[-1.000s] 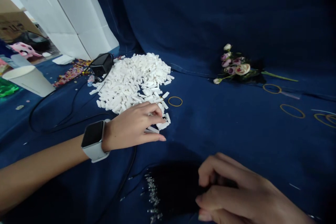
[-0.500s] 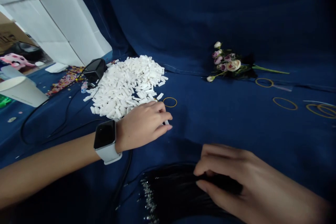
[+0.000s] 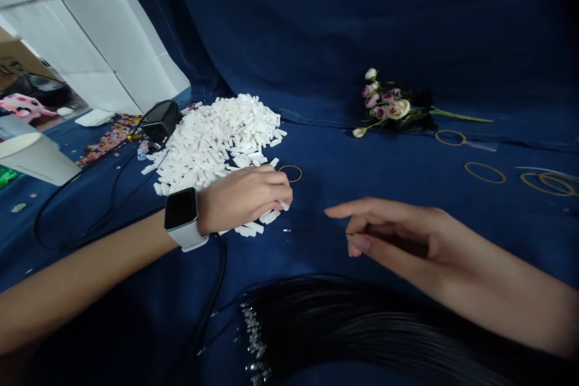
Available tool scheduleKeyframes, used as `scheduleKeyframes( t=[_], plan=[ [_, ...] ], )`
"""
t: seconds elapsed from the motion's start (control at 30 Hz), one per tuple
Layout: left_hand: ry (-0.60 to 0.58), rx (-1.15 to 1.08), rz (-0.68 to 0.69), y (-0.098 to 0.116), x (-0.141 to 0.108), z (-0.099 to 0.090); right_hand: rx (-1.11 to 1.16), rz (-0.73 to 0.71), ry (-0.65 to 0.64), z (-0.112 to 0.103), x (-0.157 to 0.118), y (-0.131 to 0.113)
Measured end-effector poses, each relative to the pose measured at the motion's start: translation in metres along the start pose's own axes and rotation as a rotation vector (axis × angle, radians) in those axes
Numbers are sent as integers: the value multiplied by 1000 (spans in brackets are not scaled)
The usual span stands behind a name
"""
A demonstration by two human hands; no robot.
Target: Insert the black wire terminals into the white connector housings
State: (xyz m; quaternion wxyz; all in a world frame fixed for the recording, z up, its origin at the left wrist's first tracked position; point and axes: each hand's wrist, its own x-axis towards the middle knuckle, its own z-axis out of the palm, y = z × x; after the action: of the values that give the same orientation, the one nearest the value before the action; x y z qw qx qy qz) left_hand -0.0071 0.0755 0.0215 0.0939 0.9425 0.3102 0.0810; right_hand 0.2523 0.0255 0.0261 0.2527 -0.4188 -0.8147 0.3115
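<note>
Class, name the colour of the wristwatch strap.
The smartwatch strap is pale grey-white, shown best in the head view.

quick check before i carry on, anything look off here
The paper cup at far left lies on its side, not upright. A few white pieces lie apart from the pile, under the left hand.

view: head-worn | faces: forward, down | close above left hand [image 3: 244, 196]

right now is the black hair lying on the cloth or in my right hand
On the cloth: the black hair strands lie spread on the blue cloth, and the right hand is above them, not touching.
</note>
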Motion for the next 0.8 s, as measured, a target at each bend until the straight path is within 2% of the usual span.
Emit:
scheduleKeyframes(
  t=[0.07,0.17,0.27,0.37,0.57,0.67,0.8],
  plan=[
    [57,-24,-29,6,-6,0,72,11,-52,-6,6,2],
    [154,-124,-127,23,-16,2,17,23,-43,-9,8,2],
    [198,-526,-384,44,-25,6,-119,-31,48,-4,5,-1],
    [185,-809,-526,56,-29,9,-210,-162,164,5,0,-6],
    [141,-1140,-631,59,-28,17,-312,-355,251,28,-11,-6],
    [130,-1248,-676,58,-29,24,-305,-340,291,35,-15,-4],
    [142,-1274,-648,58,-32,33,-324,-354,281,38,-18,-2]
  ],
)
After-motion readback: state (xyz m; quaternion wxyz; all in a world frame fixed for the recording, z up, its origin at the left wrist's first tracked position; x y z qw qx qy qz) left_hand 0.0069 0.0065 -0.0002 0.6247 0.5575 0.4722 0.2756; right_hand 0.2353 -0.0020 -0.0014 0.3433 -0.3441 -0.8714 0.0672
